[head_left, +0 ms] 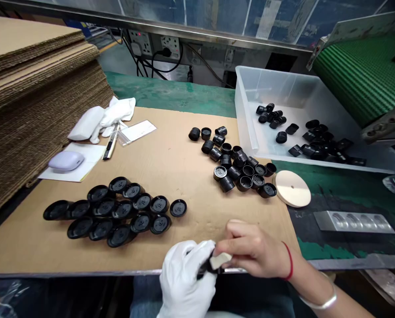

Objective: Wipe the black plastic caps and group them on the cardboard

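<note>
My left hand [184, 280], in a white glove, is closed around a black cap [203, 267] at the table's front edge; the fingers cover most of it. My bare right hand [255, 249] pinches a small cream-coloured block [220, 260] against the cap. Whether the block is felt or foam, I cannot tell. To the left, several black caps [122, 210] stand in close rows with their recessed faces up. Farther off, a loose heap of black caps [237, 161] lies at mixed angles on the cardboard sheet [171, 170].
A translucent bin [245, 119] with more black caps stands at the back right. Near it lie a cream disc [292, 188] and a metal block with round hollows [354, 221]. Stacked cardboard [45, 92], white gloves [118, 111], a cutter [110, 143] and a lilac case [66, 160] are at left.
</note>
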A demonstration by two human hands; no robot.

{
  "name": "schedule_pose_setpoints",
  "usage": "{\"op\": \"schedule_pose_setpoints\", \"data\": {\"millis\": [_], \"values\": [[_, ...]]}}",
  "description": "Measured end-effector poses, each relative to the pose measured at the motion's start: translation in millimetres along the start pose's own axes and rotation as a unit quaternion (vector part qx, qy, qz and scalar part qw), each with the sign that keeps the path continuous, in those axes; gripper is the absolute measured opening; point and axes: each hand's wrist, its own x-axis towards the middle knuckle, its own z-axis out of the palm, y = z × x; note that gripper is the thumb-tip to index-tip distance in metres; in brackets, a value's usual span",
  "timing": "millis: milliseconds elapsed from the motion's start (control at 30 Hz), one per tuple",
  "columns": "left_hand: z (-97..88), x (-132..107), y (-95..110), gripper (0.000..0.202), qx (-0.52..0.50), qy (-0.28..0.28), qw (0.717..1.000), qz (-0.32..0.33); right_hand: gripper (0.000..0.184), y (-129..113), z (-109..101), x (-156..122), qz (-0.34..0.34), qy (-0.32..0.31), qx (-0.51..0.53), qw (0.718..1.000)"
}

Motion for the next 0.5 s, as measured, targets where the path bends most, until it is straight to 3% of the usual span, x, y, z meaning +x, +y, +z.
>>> {"op": "schedule_pose_setpoints", "data": {"millis": [100,267,400,500], "values": [[-1.0,2.8,1.2,0.016,-0.001,0.001,1.000,0.001,0.021,-0.4,2.8,-1.0,0.015,-0.003,0.000,1.000],[-2.3,9.0,0.8,0.014,-0.022,-0.044,0.998,0.033,0.029,-2.9,18.3,6.6,-0.044,0.000,0.010,0.999],[-1.5,5.5,2.2,0.019,-0.008,-0.003,1.000,-0.004,0.026,3.0,11.7,-4.9,0.019,0.065,0.028,0.997],[0.1,1.2,1.1,0.018,0.001,0.003,1.000,-0.008,0.025,3.5,13.4,-3.7,0.030,0.060,0.017,0.998]]}}
